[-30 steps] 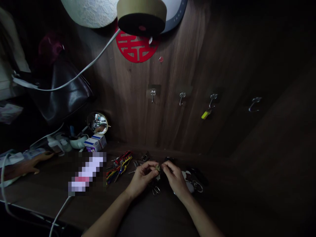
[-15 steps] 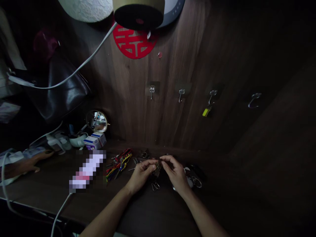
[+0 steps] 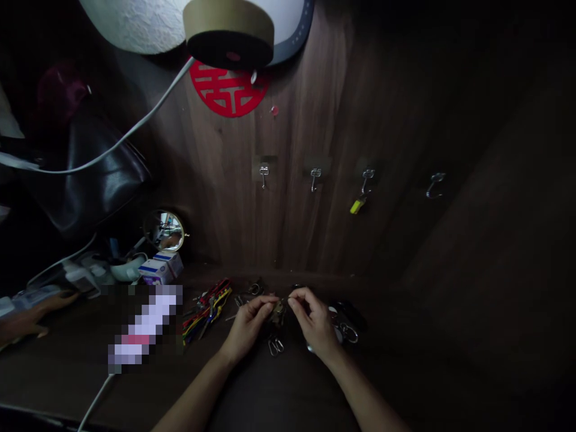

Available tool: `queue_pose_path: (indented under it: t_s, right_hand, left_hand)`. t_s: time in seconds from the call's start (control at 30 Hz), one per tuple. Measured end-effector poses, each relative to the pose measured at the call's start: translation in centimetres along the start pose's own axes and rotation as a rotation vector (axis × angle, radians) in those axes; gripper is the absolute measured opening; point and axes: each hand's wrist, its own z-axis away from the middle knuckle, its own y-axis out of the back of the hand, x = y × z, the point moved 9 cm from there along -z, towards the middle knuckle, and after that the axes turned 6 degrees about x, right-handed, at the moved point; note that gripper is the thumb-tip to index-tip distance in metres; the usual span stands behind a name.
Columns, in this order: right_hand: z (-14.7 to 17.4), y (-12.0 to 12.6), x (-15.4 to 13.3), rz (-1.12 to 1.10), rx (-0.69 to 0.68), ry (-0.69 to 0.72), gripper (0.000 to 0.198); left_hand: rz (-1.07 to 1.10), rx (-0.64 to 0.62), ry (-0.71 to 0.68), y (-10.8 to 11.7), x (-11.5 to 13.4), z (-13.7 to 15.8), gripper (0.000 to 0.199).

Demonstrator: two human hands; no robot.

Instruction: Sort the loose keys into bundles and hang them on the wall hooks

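My left hand (image 3: 246, 327) is closed, thumb and fingers pinching a small bunch of brass-coloured keys (image 3: 278, 312) that hangs below the fingertips. Close beside it, my right hand (image 3: 317, 324) is closed in a pinch at the top of the bunch; what its fingertips hold is too small and dark to make out. Below the keys lie small metal carabiner clips (image 3: 275, 345). Left of my hands is a pile of keys on red, yellow and blue straps (image 3: 209, 309). Partly behind my right hand are a metal key ring (image 3: 349, 333) and dark items.
Several hooks (image 3: 315, 178) are on the wooden back wall, one with a yellow tag (image 3: 357, 206). Another person's hand (image 3: 38, 315) rests at the left. A round mirror (image 3: 165, 231), small boxes (image 3: 161, 268) and a blurred-out device with a white cable (image 3: 95, 401) stand or lie leftward.
The view has shifted, so most things appear further left and slightly lower. My hands stay close together at the keys, which now show more plainly between the fingertips.
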Motion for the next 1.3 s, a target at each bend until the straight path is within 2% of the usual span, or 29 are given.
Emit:
queue_pose_path:
  t_s: [0.17, 0.3, 0.53, 0.7, 0.8, 0.93, 1.13, 1.3]
  right_hand:
    - [-0.6, 2.2, 0.7, -0.029, 0.136, -0.057, 0.018]
    - [-2.3, 5.9, 0.9, -0.072, 0.297, -0.087, 0.018]
    - [-9.3, 14.5, 0.0, -0.266, 0.618, -0.066, 0.019]
    - [-14.2, 17.9, -1.0, -0.422, 0.747, -0.023, 0.017]
    - [-16.0, 18.7, -1.2, -0.429, 0.782, -0.026, 0.015]
    - [-16.9, 18.6, -0.2, -0.403, 0.792, -0.105, 0.014]
    - [-16.8, 17.5, 1.2, -0.439, 0.742, -0.139, 0.017]
    - [-15.4, 17.1, 2.2, -0.478, 0.746, -0.165, 0.021]
  left_hand:
    - [-0.160, -0.053, -0.039, -0.4, -0.2, 0.1, 0.033]
    - [-0.255, -0.057, -0.059, -0.2, 0.2, 0.3, 0.035]
    - [-0.236, -0.036, -0.031, -0.1, 0.6, 0.1, 0.038]
    - [-0.220, 0.001, 0.007, 0.2, 0.5, -0.1, 0.042]
    - [-0.247, 0.000, 0.035, 0.2, 0.4, -0.1, 0.045]
    - [-0.263, 0.001, 0.013, 0.3, 0.7, -0.1, 0.043]
    - [-0.235, -0.003, -0.005, 0.2, 0.9, -0.1, 0.042]
    - [-0.157, 0.027, -0.003, 0.4, 1.0, -0.2, 0.041]
